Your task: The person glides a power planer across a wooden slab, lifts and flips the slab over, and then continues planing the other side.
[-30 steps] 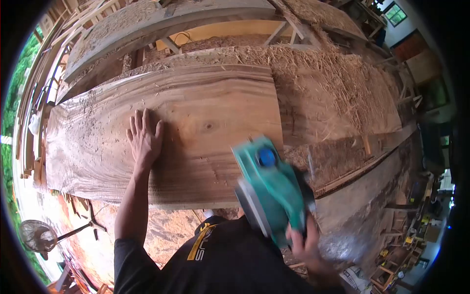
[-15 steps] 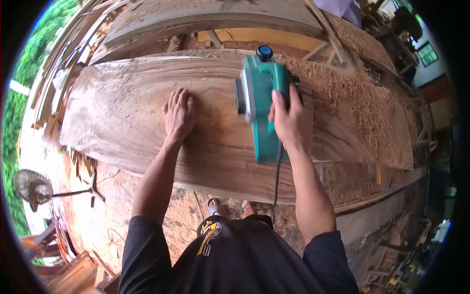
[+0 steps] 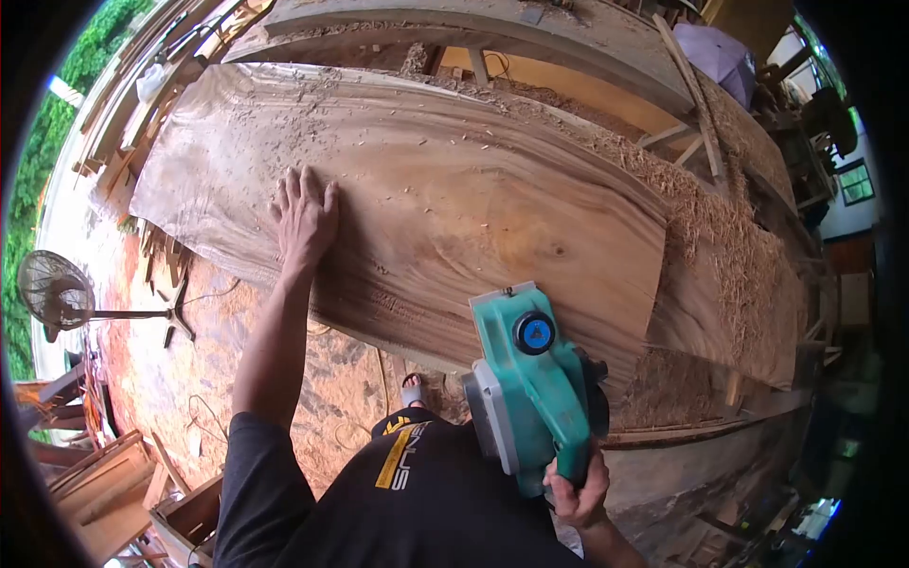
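Observation:
A wide wooden slab [image 3: 426, 189] with dark, wavy grain lies across the bench in front of me. Flat on its left part rests my left hand [image 3: 305, 220], fingers spread and holding nothing. My right hand [image 3: 579, 492] is wrapped round the rear handle of a green electric planer [image 3: 544, 388] with a black and blue front knob. The planer's front end overlaps the slab's near edge, and its body is close to my torso. Whether its sole touches the wood is hidden.
Curly shavings [image 3: 729, 275] are heaped at the right, over another board. A timber beam [image 3: 473, 40] runs behind the slab. On the left stands a fan [image 3: 57, 292] on the shavings-covered floor. A wooden drawer-like box [image 3: 104, 497] sits at lower left.
The planer has come back toward my body from the middle of the slab, with my right hand still on it. My left hand stays flat on the wood. The view has shifted.

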Motion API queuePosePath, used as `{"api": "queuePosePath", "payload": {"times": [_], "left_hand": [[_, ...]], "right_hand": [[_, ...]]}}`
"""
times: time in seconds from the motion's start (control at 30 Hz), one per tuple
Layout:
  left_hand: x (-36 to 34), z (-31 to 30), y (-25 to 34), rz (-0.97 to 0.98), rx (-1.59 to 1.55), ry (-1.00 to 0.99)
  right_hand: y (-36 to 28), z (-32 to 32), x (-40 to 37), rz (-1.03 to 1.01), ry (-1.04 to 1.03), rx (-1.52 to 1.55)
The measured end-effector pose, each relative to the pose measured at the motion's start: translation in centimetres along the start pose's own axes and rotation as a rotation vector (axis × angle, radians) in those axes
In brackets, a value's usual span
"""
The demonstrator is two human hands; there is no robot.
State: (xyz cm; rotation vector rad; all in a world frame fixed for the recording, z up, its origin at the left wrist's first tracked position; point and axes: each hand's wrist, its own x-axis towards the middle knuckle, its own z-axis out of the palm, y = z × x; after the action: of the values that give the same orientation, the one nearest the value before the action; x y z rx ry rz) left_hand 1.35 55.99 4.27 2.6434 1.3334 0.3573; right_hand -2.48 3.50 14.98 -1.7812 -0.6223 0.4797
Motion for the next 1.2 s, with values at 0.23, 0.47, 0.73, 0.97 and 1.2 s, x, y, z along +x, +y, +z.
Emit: {"api": "queuePosePath", "payload": {"times": [0.23,0.47,0.73,0.97,1.2], "left_hand": [[0.0,0.1,0.1,0.014,-0.039,0.019],[0.0,-0.5,-0.4,0.065,-0.024,0.043],[0.1,0.3,-0.4,0.029,0.016,0.02],[0.0,0.2,0.1,0.022,0.017,-0.017],[0.1,0.5,-0.1,0.029,0.028,0.004]], "right_hand": [[-2.3,5.4,14.5,0.04,0.055,0.015],[-1.8,9.5,31.6,-0.237,0.046,-0.019],[-1.5,1.5,6.6,0.009,-0.004,0.039],[-0.3,-0.1,0.8,-0.054,-0.067,-0.134],[-2.2,6.0,17.5,0.031,0.092,-0.069]]}}
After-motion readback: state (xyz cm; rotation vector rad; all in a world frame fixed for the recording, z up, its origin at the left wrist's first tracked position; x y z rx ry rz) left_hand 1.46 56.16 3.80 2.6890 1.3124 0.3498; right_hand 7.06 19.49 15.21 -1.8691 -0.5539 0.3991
